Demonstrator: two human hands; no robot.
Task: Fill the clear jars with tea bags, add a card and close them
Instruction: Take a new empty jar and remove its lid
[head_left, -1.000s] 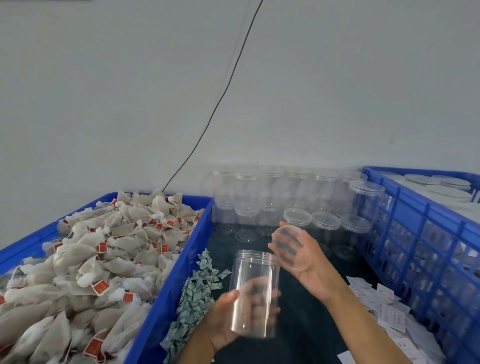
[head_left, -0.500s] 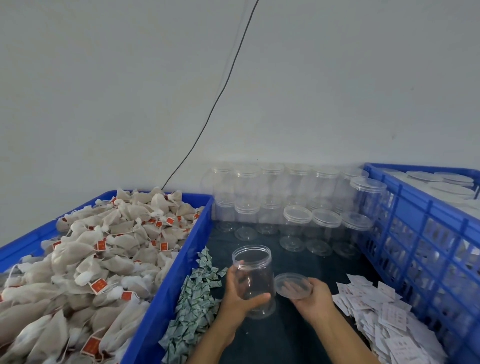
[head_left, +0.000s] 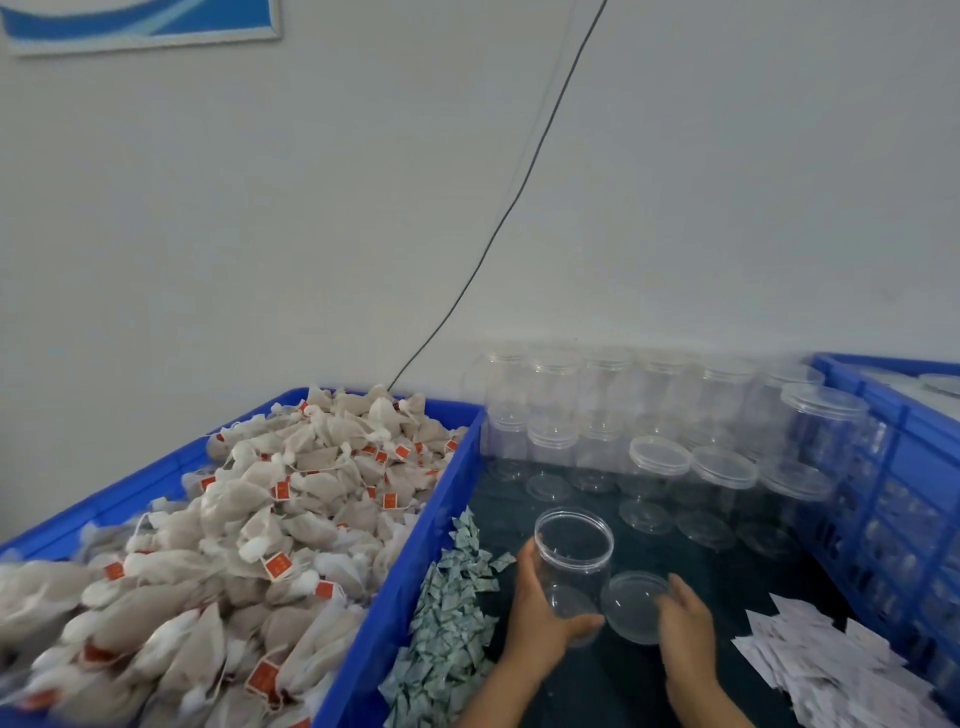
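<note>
The left hand (head_left: 540, 608) is wrapped round the lower wall of an open clear jar (head_left: 571, 566), thumb in front and fingers behind, with the jar standing upright on the dark desk (head_left: 727, 571). Just beside it, the right hand (head_left: 685, 623) rests with fairly straight fingers on the edge of the jar's clear lid (head_left: 635, 605), which lies flat on the desk and all but touches the jar's base; whether the thumb pinches the rim cannot be told.

The jar looks like thin, stiff plastic: light, smooth and likely slippery, so a grip round the middle of the wall seems safest, with little squeeze. Empty as it is, it would tip easily at a knock. The lid is flat and thin, best lifted by its rim.

To the left, past a heap of small green-printed sachets (head_left: 452, 623), a blue crate (head_left: 415, 561) is piled with tea bags (head_left: 270, 519), soft, light pouches on strings with red tags, easy to scoop by the handful. White cards (head_left: 821, 660) lie loose at the right. Closed empty jars (head_left: 660, 467) stand stacked behind, beside another blue crate (head_left: 893, 467).
</note>
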